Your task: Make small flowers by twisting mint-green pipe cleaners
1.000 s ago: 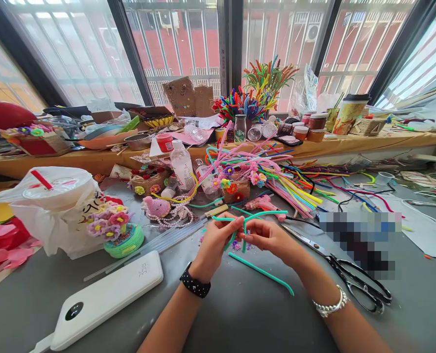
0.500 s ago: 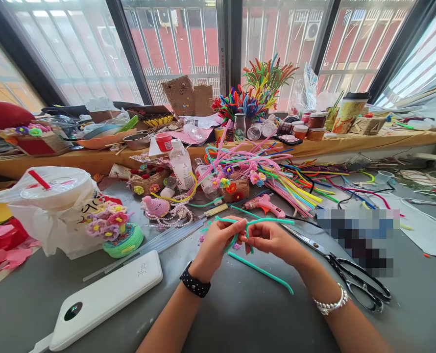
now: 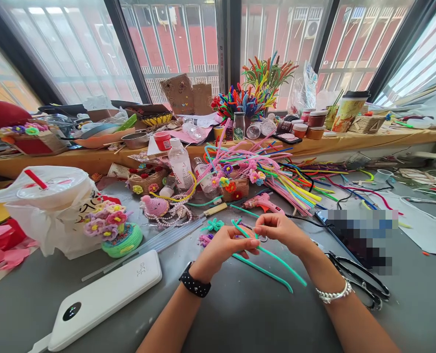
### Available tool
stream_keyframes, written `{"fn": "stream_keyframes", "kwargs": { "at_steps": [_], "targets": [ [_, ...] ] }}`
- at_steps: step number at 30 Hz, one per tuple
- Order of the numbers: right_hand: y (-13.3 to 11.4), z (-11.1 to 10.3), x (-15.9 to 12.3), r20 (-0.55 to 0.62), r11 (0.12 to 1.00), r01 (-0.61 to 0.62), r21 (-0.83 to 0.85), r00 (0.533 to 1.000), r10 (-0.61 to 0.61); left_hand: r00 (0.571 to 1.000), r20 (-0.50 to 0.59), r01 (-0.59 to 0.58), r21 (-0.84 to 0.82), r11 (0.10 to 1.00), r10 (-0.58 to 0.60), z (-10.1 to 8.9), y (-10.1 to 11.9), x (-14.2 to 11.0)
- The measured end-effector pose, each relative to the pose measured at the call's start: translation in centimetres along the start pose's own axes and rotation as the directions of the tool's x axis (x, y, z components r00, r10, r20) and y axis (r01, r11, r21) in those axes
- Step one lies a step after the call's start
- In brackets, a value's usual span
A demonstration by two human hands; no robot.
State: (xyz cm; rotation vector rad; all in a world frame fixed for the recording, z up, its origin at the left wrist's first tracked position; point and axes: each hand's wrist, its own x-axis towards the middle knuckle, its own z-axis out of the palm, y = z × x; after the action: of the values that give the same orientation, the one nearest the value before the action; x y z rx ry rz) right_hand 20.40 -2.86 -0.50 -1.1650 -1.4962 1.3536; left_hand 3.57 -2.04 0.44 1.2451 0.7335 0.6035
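Observation:
My left hand (image 3: pixel 227 247) pinches a turquoise-green pipe cleaner (image 3: pixel 286 267) between thumb and fingers. One end bends up above the fingertips; the long tail slants down to the right. Thumb and index finger of my right hand (image 3: pixel 282 233) are closed on the bent part, partly hidden behind the fingers. Beneath them, a second turquoise pipe cleaner (image 3: pixel 267 270) lies on the grey table. Just beyond my left hand are a small turquoise flower shape (image 3: pixel 213 225) and purple-pink bits (image 3: pixel 205 239).
Black-handled scissors (image 3: pixel 365 279) and a phone (image 3: pixel 345 240) lie right of my right forearm. A pink glue gun (image 3: pixel 264 202) sits beyond my hands, before a heap of pipe cleaners (image 3: pixel 291 191). At left are a white power bank (image 3: pixel 109 299), a flower pot craft (image 3: pixel 120 240) and a bagged cup (image 3: pixel 56 196).
The pipe cleaner pieces no longer cross between my hands; its tail now points down to the right. My right hand has turned and risen slightly, uncovering the turquoise flower beyond the left hand.

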Motion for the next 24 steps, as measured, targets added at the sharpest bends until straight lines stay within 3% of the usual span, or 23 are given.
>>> {"fn": "stream_keyframes", "kwargs": {
  "at_steps": [9, 15, 24],
  "targets": [
    [-0.8, -0.1, -0.3, -0.135, 0.994, 0.031, -0.104, 0.99, -0.045, 0.995, -0.097, 0.003, 0.025, 1.0, 0.0, -0.1, -0.6, 0.6],
    [-0.4, 0.3, -0.2, -0.178, 0.994, 0.106, -0.031, 0.978, -0.11, 0.991, -0.133, -0.016, -0.039, 0.999, 0.01, 0.1, -0.7, 0.8],
    [-0.1, 1.4, -0.2, -0.29, 0.979, 0.202, -0.037, 0.935, -0.204, 0.995, -0.095, 0.022, -0.066, 0.998, -0.028, -0.2, -0.8, 0.8]
  ]
}}
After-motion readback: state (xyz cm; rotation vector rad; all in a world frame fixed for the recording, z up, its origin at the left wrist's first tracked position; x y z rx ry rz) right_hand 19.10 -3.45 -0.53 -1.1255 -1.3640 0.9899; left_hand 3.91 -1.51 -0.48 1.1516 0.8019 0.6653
